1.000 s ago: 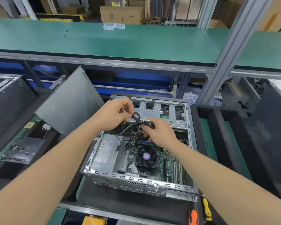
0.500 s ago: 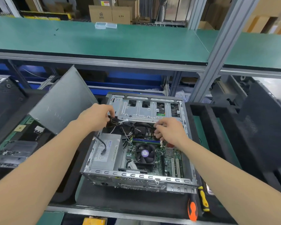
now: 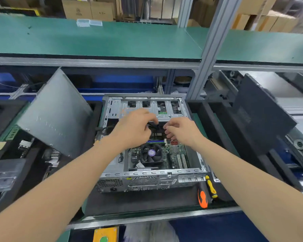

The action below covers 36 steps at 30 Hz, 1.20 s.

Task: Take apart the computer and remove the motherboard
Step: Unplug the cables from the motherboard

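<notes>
Left hand and right hand both pinch black cables above the motherboard inside the open computer case.

Both hands, left hand and right hand, grip black cables inside case

Open computer case lying flat on its side; green motherboard with black fan seated inside

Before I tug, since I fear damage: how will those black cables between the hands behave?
The black cables look thin and looped, so probably floppy and light. They run toward the motherboard, so they likely resist if plugged in.
</notes>
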Motion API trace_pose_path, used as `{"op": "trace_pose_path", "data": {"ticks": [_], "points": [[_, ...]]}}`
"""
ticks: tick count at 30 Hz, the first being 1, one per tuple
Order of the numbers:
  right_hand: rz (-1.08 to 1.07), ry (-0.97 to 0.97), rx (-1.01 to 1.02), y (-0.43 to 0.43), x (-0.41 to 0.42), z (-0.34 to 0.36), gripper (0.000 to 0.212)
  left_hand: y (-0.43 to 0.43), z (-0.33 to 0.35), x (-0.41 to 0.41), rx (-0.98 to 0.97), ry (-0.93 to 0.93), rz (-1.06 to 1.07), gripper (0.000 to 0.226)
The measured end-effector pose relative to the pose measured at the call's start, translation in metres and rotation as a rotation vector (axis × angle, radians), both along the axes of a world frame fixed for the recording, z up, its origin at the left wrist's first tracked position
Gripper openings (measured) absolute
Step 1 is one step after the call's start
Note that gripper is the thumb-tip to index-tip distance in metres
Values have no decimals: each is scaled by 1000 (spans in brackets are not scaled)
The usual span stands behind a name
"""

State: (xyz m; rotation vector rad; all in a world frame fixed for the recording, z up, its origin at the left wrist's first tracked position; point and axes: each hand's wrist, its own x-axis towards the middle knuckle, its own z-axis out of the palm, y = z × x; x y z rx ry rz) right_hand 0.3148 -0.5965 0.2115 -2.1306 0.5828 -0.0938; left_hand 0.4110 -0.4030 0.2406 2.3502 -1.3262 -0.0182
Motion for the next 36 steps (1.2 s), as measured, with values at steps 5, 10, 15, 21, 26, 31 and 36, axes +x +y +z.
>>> {"op": "trace_pose_path", "data": {"ticks": [5, 10, 15, 21, 26, 31, 36], "points": [[-73, -69, -79, -11, -39, 8, 10, -43, -8, -46, -224, 433, -29, 28], [-200, -114, -155, -30, -73, 4, 10, -69, -13, -86, -324, 878, 125, 13], [-277, -116, -121, -59, -106, -10, 15, -87, -15, -132, -256, 1183, 86, 21], [-163, 83, -123, -94, -159, -52, 18, -110, -36, -193, -118, 1227, 153, 24], [6, 296, -98, -99, -196, -94, 15, -119, -72, -231, 54, 970, 268, 23], [81, 339, -240, -90, -207, -112, 30, -113, -104, -246, 69, 765, 511, 23], [69, 315, -234, -81, -203, -124, 38, -110, -121, -249, 11, 781, 622, 25]]}}
